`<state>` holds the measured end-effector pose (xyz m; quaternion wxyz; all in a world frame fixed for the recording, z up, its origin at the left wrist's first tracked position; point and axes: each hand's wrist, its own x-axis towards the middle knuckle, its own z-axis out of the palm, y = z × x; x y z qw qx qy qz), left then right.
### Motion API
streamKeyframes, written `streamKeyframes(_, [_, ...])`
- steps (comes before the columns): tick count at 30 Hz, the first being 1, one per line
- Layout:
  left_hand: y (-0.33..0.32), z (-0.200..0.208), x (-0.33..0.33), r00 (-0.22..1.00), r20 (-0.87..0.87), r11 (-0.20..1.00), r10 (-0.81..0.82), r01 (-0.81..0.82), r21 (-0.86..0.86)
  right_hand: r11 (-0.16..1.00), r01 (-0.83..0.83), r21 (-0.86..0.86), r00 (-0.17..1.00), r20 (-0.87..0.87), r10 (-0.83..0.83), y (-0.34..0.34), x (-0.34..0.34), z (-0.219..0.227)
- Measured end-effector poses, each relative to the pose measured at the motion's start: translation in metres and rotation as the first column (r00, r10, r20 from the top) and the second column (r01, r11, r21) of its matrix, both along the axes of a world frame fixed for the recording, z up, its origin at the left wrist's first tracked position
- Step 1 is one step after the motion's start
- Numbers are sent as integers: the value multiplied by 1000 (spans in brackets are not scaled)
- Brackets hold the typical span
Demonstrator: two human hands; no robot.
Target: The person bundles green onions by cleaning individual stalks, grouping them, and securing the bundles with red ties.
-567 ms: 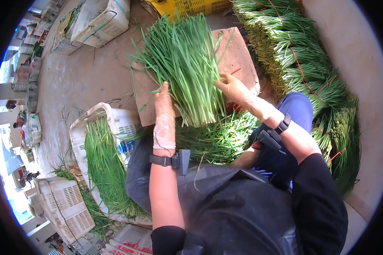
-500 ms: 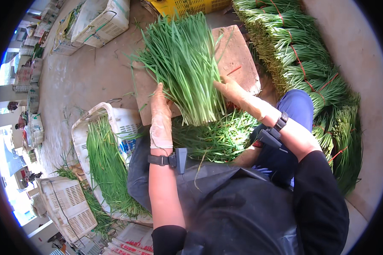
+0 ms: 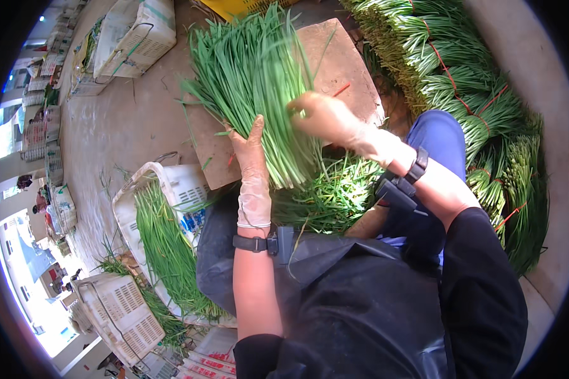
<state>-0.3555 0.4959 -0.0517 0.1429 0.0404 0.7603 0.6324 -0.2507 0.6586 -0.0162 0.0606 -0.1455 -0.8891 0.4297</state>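
A thick bunch of garlic chives lies over a brown board, its green tips pointing away and its pale stem ends toward me. My left hand, in a thin glove, grips the bunch's left side, thumb on top and some fingers hidden under the leaves. Against the right side of the stems is my gloved right hand, blurred by motion, its fingers curled in. Whether anything is pinched there I cannot make out. A small red strip rests on the board just beyond that hand.
Loose green leaves are heaped between the board and my lap. At left stands a white crate of chives, with another crate nearer me. Tied bundles are stacked at right. A yellow crate is at the far edge.
My right hand has come off the bunch's lower right edge and moved left over the stems, fingers curling. My left hand still holds the bunch, its thumb now on top.
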Motion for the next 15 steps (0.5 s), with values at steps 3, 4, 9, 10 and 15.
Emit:
streamKeyframes(3, [-5,12,0,991,131,999,-25,21,33,944,126,306,985,72,-154,37,8,-31])
streamKeyframes(4, [-6,12,-1,991,130,999,-26,22,34,861,197,469,978,-30,-207,41,12,-48])
streamKeyframes(9, [-12,13,-5,989,43,990,-140,140,-20,764,98,637,977,82,-194,43,5,-60])
streamKeyframes(10, [-16,11,-10,989,25,984,-149,150,-100,832,59,552,976,143,-165,46,6,-52])
streamKeyframes(15, [-51,33,-31,965,211,987,-153,138,83,998,5,70,929,370,-31,74,10,-26])
